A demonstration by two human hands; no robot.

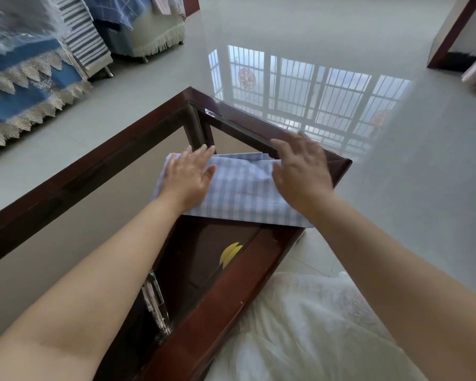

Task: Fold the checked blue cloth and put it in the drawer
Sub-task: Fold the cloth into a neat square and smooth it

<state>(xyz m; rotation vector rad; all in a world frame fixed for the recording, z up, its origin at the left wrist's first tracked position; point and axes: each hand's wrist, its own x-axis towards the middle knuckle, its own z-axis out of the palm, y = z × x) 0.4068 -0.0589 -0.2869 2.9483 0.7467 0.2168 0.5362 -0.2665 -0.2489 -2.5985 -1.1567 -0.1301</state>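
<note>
Head view, looking down along both forearms. Glossy pale floor [286, 28] reflects a barred window; sofas with blue covers and fringe [25, 86] stand at upper left. A dark wooden table [99, 160] with a glass top fills the centre, one corner pointing away from the viewer. Below the glass, near the viewer, an opened drawer [231, 284] shows a dark interior with a yellow object [230, 254] inside; what that object is cannot be told.

The checked blue cloth [242, 193] lies on the tabletop near the far corner, already folded into a compact rectangle, its near edge overhanging the drawer opening. The left hand [188, 176] rests flat on the cloth's left part, fingers straight and spread, grasping nothing. The right hand [302, 171] is blurred by motion; its fingers appear extended over the cloth's right end and the table frame, palm down, not curled round anything, though contact with the fabric cannot be confirmed.

Handling, as judged: the cloth looks thin, light and limp, creasing near the right hand. It would sag and unfold if lifted by one corner. A sound hold would take both short ends together, or slide a flat palm beneath the stack, keeping layers pressed while lowering it into the drawer.
</note>
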